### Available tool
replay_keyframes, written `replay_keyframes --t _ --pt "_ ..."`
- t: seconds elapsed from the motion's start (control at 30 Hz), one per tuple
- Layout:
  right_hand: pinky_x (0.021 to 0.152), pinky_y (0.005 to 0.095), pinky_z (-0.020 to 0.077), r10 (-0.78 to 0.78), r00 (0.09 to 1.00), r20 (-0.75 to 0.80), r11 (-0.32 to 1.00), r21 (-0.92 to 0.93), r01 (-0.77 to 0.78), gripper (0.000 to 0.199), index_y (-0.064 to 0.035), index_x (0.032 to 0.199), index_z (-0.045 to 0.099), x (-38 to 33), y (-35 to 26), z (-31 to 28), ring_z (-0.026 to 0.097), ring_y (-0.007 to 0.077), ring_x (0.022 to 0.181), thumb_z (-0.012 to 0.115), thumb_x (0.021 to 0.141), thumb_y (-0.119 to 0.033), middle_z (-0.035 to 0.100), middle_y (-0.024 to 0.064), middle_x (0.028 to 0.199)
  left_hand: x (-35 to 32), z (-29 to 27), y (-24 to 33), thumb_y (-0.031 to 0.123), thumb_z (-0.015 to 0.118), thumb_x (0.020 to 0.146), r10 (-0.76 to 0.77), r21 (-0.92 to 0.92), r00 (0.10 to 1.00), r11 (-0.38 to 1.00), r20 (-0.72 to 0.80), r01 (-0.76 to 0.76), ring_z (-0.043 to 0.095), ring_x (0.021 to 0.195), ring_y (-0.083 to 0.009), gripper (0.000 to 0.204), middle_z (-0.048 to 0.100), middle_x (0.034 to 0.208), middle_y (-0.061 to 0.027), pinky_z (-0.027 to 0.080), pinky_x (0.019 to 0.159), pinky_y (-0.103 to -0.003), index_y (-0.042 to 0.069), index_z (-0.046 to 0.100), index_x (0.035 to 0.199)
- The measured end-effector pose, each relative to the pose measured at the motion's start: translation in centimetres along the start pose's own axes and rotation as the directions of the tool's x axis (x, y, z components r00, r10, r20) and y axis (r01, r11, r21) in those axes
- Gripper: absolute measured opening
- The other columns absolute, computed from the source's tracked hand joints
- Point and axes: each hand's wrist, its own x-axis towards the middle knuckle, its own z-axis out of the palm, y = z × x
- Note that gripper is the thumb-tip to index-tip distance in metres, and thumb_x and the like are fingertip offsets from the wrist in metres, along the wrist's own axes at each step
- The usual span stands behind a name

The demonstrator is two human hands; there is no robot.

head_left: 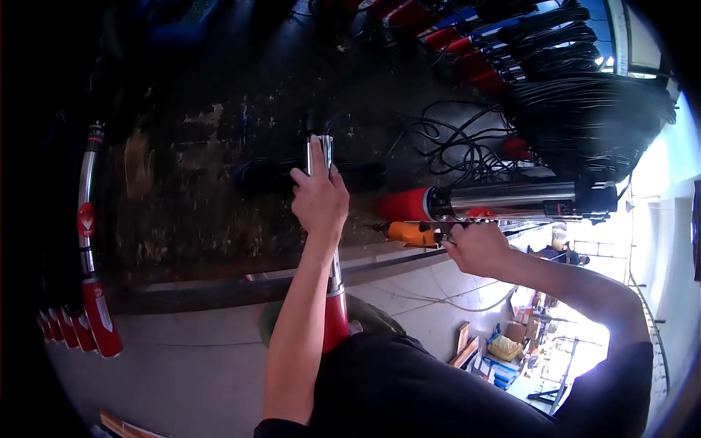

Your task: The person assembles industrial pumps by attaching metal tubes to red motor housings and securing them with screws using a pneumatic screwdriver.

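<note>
A slim submersible pump (335, 281), a silver tube with a red lower end, reaches from the dark workbench (197, 182) over its near edge to my lap. My left hand (321, 193) is wrapped on its upper part, index finger stretched along the metal toward the black-tipped far end. On the right, my right hand (478, 247) is closed around the back of an orange drill-like power tool (410, 233), whose tip points left toward the pump. Just beyond that hand lies a thicker silver pump (511, 201) with a red end.
Black cable coils (584, 109) are piled at the far right, with loose cable (460, 142) trailing from them. More red pump ends (445, 38) line the back. At left another pump (89, 175) stands near several red cylinders (102, 321). Boxes (515, 333) sit beyond the bench at lower right.
</note>
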Motion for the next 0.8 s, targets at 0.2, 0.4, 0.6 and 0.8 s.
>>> replay_keyframes --t 0.2,0.4,0.6,0.8 --pt "0.050 0.0433 0.0519 0.004 0.999 -0.039 1.000 0.031 -0.003 0.032 -0.0029 0.093 0.063 -0.1 -0.2 1.6 0.066 0.0307 0.053 0.057 0.097 -0.034 0.063 0.0124 0.059 0.2 0.8 -0.8 0.031 0.053 0.102 0.024 0.038 0.996 0.999 -0.081 -0.021 0.066 0.069 -0.0289 0.064 0.055 0.101 -0.0205 0.057 0.060 -0.037 0.024 0.025 0.159" --pt "0.049 0.0443 0.0520 -0.013 0.975 -0.221 0.997 0.075 0.030 0.033 -0.0018 0.086 0.065 1.3 -0.6 0.3 0.065 0.0312 0.051 0.060 0.095 -0.033 0.063 0.0133 0.058 0.0 1.1 -0.8 0.033 0.051 0.104 0.062 0.093 0.992 0.994 -0.109 -0.052 0.065 0.065 -0.0273 0.064 0.056 0.101 -0.0221 0.056 0.059 -0.037 0.025 0.021 0.160" --pt "0.050 0.0430 0.0521 0.010 0.995 -0.097 0.993 0.117 0.002 0.039 -0.0035 0.092 0.066 -0.3 0.6 4.1 0.065 0.0310 0.052 0.056 0.098 -0.041 0.064 0.0133 0.059 -0.2 0.4 0.5 0.036 0.051 0.103 -0.033 0.046 0.999 0.998 0.041 0.031 0.066 0.074 -0.0299 0.067 0.054 0.110 -0.0222 0.058 0.069 -0.041 0.028 0.018 0.161" --pt "0.064 0.0485 0.0537 0.152 0.972 -0.179 0.928 0.364 -0.079 0.037 -0.0071 0.108 0.065 -2.9 0.0 7.9 0.069 0.0346 0.072 0.062 0.093 -0.041 0.069 0.0160 0.080 -0.5 0.4 1.4 0.036 0.047 0.103 -0.037 0.084 0.999 0.996 0.031 0.034 0.066 0.080 -0.0293 0.065 0.054 0.110 -0.0219 0.057 0.069 -0.042 0.028 0.017 0.161"
